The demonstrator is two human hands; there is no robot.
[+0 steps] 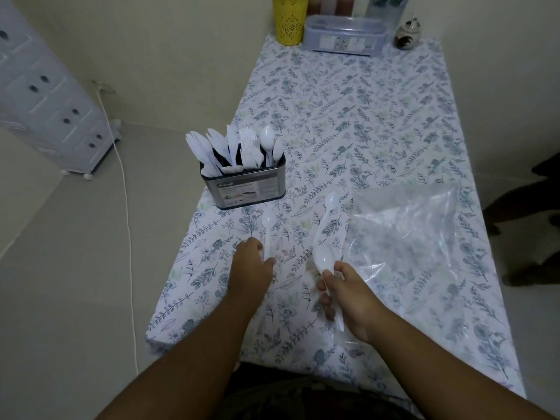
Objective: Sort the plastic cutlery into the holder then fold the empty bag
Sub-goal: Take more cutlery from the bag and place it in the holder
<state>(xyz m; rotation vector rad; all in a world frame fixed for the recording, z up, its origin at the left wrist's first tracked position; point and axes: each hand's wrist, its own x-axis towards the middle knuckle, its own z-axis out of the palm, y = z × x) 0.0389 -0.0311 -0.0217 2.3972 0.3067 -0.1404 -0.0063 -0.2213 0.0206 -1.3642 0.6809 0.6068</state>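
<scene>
White plastic cutlery stands handle-down in the holder (244, 184), a dark, glossy rectangular caddy with a printed label, set near the left edge of the surface (378, 110) within reach of both hands. Spoons and forks appear grouped by compartment, though the dividers are hidden.

The left hand (253, 260) pinches the handle of a small spoon (267, 230) lying flat on the floral cloth, bowl pointing toward the holder, probably to lift it. The right hand (348, 294) is closed around the handle of a larger spoon (322, 260), bowl up and tilted left; its handle tip emerges below the palm. A third spoon (327, 213) lies just beyond, beside the bag (415, 234).

The bag is thin, clear, crinkled film lying flat and apparently empty at right, not yet folded. Sorting seems nearly complete; the light, smooth spoons should slide readily into the caddy.
</scene>
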